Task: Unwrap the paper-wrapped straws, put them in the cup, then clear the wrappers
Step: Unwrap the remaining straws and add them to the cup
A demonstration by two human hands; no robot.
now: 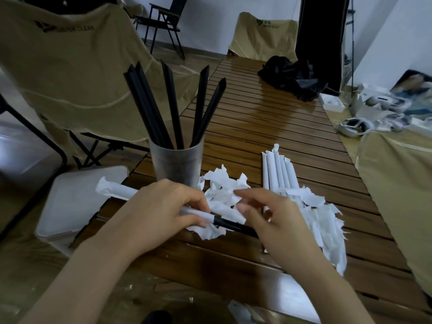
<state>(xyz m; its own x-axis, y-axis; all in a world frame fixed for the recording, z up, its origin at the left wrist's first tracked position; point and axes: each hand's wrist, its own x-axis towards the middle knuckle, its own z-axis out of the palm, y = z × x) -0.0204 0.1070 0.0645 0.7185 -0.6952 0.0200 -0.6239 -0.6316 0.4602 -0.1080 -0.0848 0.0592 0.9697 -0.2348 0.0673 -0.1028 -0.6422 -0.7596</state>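
A frosted cup stands on the slatted wooden table and holds several bare black straws. My left hand grips a half-wrapped straw lying across the table's near left; its white paper sticks out leftwards and its black end shows at the right. My right hand covers that black end, with thumb and forefinger apart; whether it grips the straw is hidden. A bundle of wrapped straws lies to the right of the cup. Torn wrappers are heaped between and under my hands.
A white lidded bin sits at the table's left edge. Beige folding chairs stand at left, far end and right. A black cloth bundle lies at the table's far end. White headsets and boxes clutter the floor at right.
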